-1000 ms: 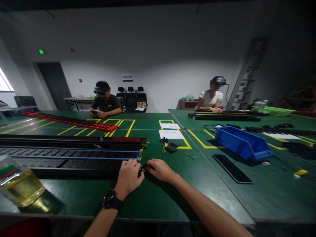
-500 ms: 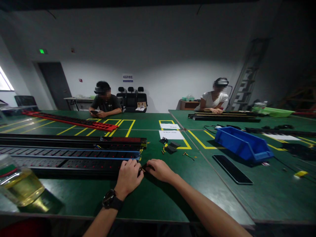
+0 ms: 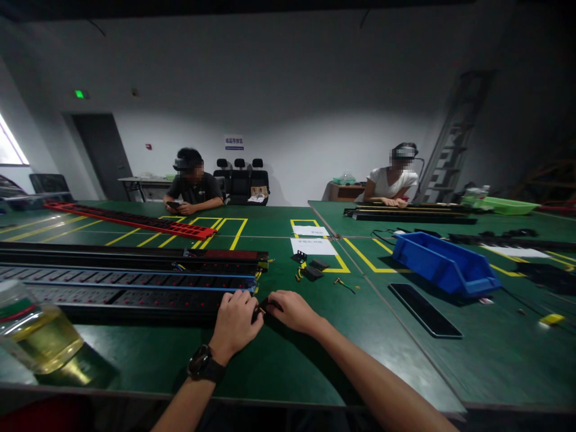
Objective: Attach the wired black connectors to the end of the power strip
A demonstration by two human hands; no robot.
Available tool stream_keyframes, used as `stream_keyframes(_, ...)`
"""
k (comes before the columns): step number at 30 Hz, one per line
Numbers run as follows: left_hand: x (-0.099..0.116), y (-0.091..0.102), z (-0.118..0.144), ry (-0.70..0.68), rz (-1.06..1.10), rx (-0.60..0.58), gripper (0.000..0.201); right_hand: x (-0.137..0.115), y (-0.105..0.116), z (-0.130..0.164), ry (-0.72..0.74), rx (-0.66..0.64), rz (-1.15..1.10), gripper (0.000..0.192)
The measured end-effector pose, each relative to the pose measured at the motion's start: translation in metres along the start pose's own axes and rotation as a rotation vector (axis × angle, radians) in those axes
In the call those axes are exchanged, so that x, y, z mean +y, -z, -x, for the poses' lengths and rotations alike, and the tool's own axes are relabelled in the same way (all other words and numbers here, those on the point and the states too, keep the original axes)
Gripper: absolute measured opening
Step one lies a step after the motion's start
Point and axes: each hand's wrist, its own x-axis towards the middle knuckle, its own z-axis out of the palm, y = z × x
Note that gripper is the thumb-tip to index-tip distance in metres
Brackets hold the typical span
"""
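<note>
Left hand: the left hand (image 3: 234,324), with a dark wristwatch (image 3: 203,364) on its wrist, lies knuckles up at the right end of the nearest long power strip (image 3: 126,298); its fingers are curled and seem to pinch a small dark part (image 3: 260,309).
Right hand: the right hand (image 3: 293,310) meets the left one at the same spot, fingers bent onto the same small dark part; whether it really grips it I cannot tell, because the fingers hide it.
Where the part is: at the end of the nearest strip, between both hands, low over the green counter (image 3: 288,360).
Risk of slipping: the part is tiny and mostly covered by fingers, so I judge it could slip out and be hard to find on the dark surface.
Risk of shifting: a push along the strip could move it against the blue-edged strip (image 3: 135,279) just behind it.
Risk at the left: a bottle with yellow liquid (image 3: 33,333) stands near the counter edge; a wide move of the left elbow could knock it over.
Loose things nearby: small black pieces (image 3: 310,267) and a little yellow-handled tool (image 3: 344,283) lie beyond the right hand; a sweep of the arm could scatter them.
Further off: a blue bin (image 3: 443,264) and a flat black plate (image 3: 425,309) are well apart, on the right.
Other people: two persons sit at the far side, their hands far away.
</note>
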Motion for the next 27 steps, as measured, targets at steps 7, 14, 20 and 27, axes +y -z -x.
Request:
stream_keyframes(7, 0.0005, 0.001, 0.0012, -0.005, 0.019, 0.003, 0.025, 0.0012, -0.0015, -0.0004, -0.006, 0.001, -0.009, 0.014)
stream_keyframes(14, 0.0012, 0.0008, -0.0002, 0.004, 0.011, 0.023, 0.022, 0.0007, -0.0005, -0.0001, -0.008, -0.006, -0.026, 0.015)
stream_keyframes(20, 0.0013, 0.001, 0.0003, 0.003, 0.004, 0.018, 0.022, -0.0007, 0.0, 0.0006, -0.007, 0.009, -0.035, 0.014)
stream_keyframes(27, 0.0015, 0.0011, 0.0, 0.006, 0.001, -0.007, 0.021, -0.002, 0.0017, 0.0003, -0.009, 0.005, -0.031, 0.013)
